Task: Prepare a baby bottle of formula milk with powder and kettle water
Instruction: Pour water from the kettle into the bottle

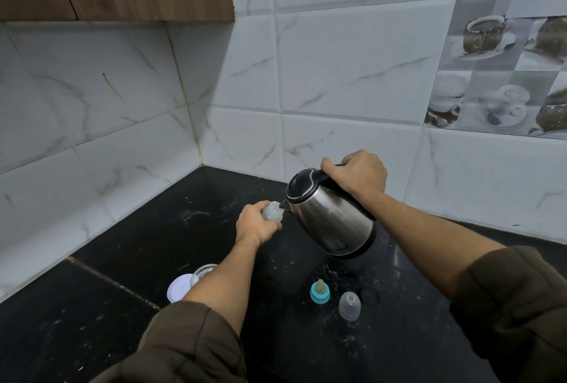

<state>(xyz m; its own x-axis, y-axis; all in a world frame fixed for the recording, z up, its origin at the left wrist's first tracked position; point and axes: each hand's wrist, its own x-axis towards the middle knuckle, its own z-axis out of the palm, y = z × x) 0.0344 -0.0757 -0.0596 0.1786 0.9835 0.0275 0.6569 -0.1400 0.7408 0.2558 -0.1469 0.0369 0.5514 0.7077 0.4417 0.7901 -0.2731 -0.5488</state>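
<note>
Bottle (272,212) mostly hidden, base unseen, inside curled fingers of left hand (256,225) over black countertop (147,229). Kettle (333,218) tilted, handle wrapped by fingers of right hand (357,175), spout at bottle mouth. Jar (203,270) half covered by forearm (227,278); marbled wall tiles (337,70) behind

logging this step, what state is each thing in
bottle: uncapped, gripped by left hand
kettle: tilted, closed, spout at bottle mouth
right hand: grips kettle handle
teat: off, upright on counter
cap: off, upright on counter
jar: open
jar lid: off, beside jar
</note>
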